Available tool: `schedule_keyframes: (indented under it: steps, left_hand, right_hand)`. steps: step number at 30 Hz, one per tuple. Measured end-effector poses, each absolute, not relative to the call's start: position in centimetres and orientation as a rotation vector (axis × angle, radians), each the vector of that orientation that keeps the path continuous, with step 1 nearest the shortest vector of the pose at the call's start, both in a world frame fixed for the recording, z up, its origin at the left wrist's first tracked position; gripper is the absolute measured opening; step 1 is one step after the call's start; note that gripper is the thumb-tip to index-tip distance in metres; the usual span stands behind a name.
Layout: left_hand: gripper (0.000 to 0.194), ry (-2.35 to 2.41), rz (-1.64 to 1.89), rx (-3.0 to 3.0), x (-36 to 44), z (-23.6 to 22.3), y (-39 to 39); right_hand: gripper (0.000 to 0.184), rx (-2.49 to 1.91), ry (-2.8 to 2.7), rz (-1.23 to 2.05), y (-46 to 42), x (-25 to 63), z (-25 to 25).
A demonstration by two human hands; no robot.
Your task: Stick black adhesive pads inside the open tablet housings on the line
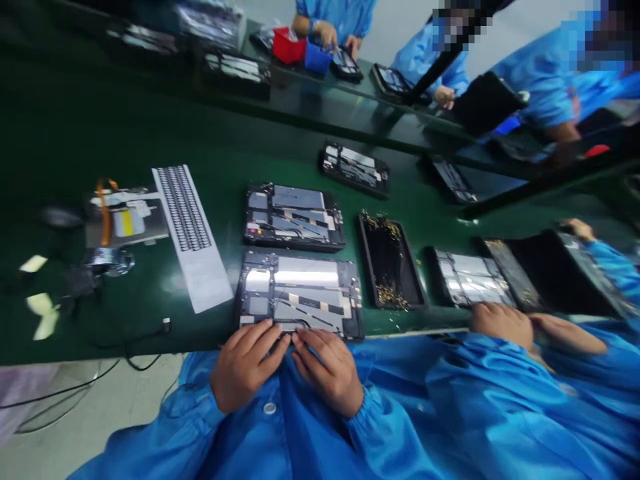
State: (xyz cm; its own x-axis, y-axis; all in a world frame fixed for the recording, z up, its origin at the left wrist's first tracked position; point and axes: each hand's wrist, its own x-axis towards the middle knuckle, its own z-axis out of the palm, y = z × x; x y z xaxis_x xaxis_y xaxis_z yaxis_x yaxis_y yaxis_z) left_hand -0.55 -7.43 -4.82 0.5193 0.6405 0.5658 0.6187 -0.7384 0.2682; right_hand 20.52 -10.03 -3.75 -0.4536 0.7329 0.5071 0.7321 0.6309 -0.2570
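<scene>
In front of me an opened electronic device (313,275), with silver-grey panels and dark strips in a black frame, lies flat at the table's near edge. My left hand (249,365) bends over its front edge, fingers closed together near the middle. Close beside it, my right hand (330,371) has its fingertips bunched at the same edge. A thin black cable (303,321) curves just beyond the fingertips. What the fingertips pinch, if anything, is too small and covered to make out. A second opened device (295,213) lies directly behind the first.
Right of the devices stands a black tray (367,267) with small gold-coloured parts. On the left lie a label sheet (207,283), a grey plate with orange ribbon (127,230) and a cable plug (167,325). A co-worker's hand (503,327) rests near another device (473,277). A shelf (300,100) runs behind.
</scene>
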Motion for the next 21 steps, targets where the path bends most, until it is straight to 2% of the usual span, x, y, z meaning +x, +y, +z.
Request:
schedule_keyframes:
  steps: [4,9,14,21]
  left_hand:
    - [0.026,1.255,1.018,2.539,-1.8,-2.7,-7.0]
    - [0.038,1.857,0.974,2.19,-6.9,-2.9,-2.4]
    - [0.055,2.037,0.813,2.137,-10.5,-6.3,2.3]
    - [0.056,2.045,0.745,2.123,-10.5,-7.3,2.7]
  right_hand:
    - [0.026,-1.128,-2.347,0.081,-7.4,19.6,0.0]
    - [0.019,-1.001,-2.534,0.412,2.5,13.0,2.8]
    - [0.01,-0.981,-2.946,0.389,11.7,4.6,-0.1]
    - [0.019,-1.017,-2.962,0.359,13.3,1.4,-2.8]
